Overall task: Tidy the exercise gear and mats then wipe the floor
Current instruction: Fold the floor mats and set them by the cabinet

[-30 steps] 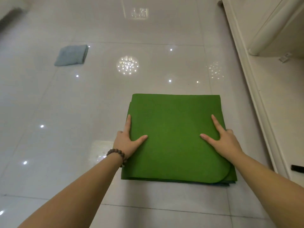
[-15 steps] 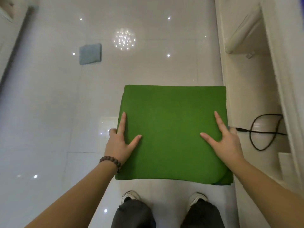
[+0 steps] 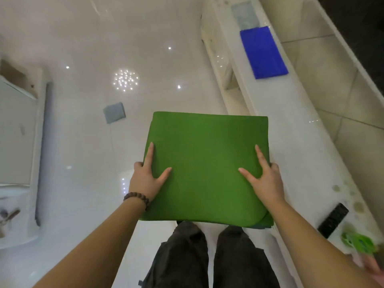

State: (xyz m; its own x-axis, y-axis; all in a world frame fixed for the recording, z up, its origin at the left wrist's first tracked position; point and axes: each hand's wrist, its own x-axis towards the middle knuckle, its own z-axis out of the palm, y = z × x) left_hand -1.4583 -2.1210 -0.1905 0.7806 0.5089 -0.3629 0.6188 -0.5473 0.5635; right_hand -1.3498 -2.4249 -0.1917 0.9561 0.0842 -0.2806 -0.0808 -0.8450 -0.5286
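Left hand (image 3: 145, 179) and right hand (image 3: 262, 179) gripped the folded mat (image 3: 205, 163) by its sides, thumbs and forefingers on top.

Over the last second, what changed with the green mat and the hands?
The folded green mat came up off the floor; the person now stands holding it above their legs. The left hand and right hand kept the same grip on its sides. The grey cloth stayed on the floor.

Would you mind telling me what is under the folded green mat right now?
The folded green mat is held up by the left hand and right hand; below its near edge show dark trousers and white floor. The fingers beneath are covered.
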